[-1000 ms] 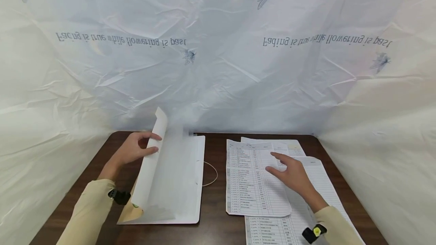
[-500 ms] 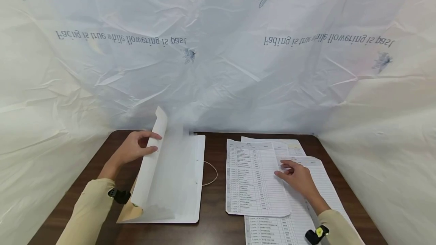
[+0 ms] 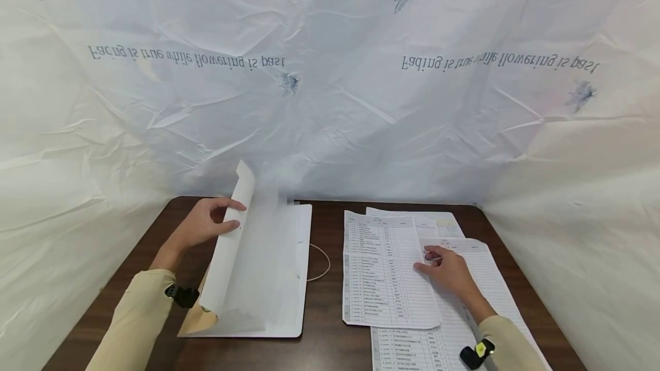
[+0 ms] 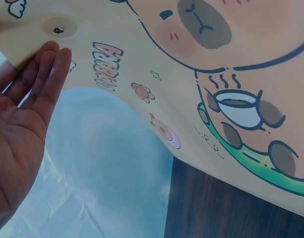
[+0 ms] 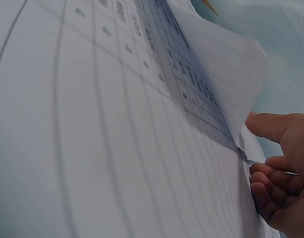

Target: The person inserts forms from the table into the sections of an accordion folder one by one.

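On the left of the table a white folder (image 3: 278,285) lies with its cover (image 3: 225,268) raised and bowed. My left hand (image 3: 203,222) holds that cover near its far end, thumb and index finger over the white side. The left wrist view shows the cover's outer face (image 4: 156,64), printed with a cartoon animal and a cup, and fingertips against it. At the right, my right hand (image 3: 446,271) pinches the right edge of a printed table sheet (image 3: 381,279), top of the overlapping papers. A sheet edge (image 5: 236,74) bends up beside its fingers in the right wrist view.
More printed sheets (image 3: 495,273) lie under and right of the top one, some beneath my right forearm. A thin white cord (image 3: 326,271) loops from the folder's right side onto the dark wooden table (image 3: 322,314). White sheeting (image 3: 330,102) hangs behind and at both sides.
My right hand has come back and slightly right from above the top sheet to its right edge, its thumb and fingers closing together. The left hand and raised cover stay put.
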Demonstrator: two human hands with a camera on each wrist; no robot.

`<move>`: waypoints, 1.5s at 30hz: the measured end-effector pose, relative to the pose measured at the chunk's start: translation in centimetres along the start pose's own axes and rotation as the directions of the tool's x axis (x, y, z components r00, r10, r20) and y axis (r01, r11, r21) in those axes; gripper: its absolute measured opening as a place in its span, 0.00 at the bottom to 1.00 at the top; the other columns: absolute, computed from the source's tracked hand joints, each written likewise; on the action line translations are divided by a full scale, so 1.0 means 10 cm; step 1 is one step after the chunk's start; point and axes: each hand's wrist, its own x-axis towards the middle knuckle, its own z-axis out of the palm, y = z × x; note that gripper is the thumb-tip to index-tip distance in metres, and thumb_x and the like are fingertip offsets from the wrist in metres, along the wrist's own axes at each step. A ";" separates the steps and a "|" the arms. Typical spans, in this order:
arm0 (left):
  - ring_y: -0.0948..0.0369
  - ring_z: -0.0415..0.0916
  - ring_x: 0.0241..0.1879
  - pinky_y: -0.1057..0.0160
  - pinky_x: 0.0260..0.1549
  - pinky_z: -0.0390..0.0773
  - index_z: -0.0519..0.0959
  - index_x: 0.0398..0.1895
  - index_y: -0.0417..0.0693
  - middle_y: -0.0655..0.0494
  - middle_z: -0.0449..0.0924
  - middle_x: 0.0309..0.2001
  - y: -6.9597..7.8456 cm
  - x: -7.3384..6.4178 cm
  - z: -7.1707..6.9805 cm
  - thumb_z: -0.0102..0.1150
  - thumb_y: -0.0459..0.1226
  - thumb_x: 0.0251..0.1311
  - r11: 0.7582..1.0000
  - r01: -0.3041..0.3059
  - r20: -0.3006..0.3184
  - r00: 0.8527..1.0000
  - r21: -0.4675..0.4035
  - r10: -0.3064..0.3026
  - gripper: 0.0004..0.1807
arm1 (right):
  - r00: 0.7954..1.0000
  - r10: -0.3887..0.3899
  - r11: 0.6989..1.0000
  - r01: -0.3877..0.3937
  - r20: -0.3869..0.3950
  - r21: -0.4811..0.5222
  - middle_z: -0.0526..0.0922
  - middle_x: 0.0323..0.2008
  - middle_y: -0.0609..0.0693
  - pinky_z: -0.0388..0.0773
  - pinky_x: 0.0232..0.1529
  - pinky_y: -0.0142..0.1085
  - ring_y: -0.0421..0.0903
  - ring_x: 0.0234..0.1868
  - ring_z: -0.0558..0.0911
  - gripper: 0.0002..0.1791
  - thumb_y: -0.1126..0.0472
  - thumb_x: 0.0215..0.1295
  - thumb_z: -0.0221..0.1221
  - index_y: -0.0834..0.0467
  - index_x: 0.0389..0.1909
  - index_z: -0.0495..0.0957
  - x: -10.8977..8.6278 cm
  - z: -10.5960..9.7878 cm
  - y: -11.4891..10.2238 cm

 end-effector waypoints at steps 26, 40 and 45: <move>0.65 0.68 0.23 0.64 0.26 0.75 0.84 0.52 0.41 0.53 0.75 0.30 -0.01 -0.01 0.00 0.68 0.32 0.62 1.000 0.002 -0.013 1.000 0.020 -0.002 0.15 | 0.993 0.116 0.993 -0.116 0.033 0.003 0.84 0.34 0.50 0.73 0.38 0.40 0.47 0.35 0.78 0.28 0.56 0.56 0.74 0.69 0.54 0.81 0.00 0.03 -0.08; 0.64 0.70 0.24 0.64 0.27 0.76 0.84 0.52 0.39 0.52 0.78 0.32 -0.01 -0.01 -0.01 0.68 0.32 0.62 1.000 0.017 -0.021 1.000 0.022 -0.016 0.15 | 0.990 0.141 0.990 -0.141 0.016 -0.015 0.83 0.37 0.55 0.74 0.39 0.44 0.49 0.37 0.78 0.26 0.54 0.55 0.74 0.67 0.48 0.81 -0.03 0.05 -0.18; 0.64 0.74 0.27 0.64 0.30 0.78 0.84 0.52 0.39 0.50 0.81 0.36 -0.01 0.00 -0.02 0.67 0.32 0.62 1.000 0.017 -0.016 1.000 0.015 -0.017 0.15 | 0.987 0.158 0.987 -0.158 0.013 -0.007 0.83 0.38 0.56 0.75 0.40 0.45 0.50 0.37 0.79 0.26 0.55 0.56 0.74 0.67 0.49 0.80 -0.01 0.06 -0.16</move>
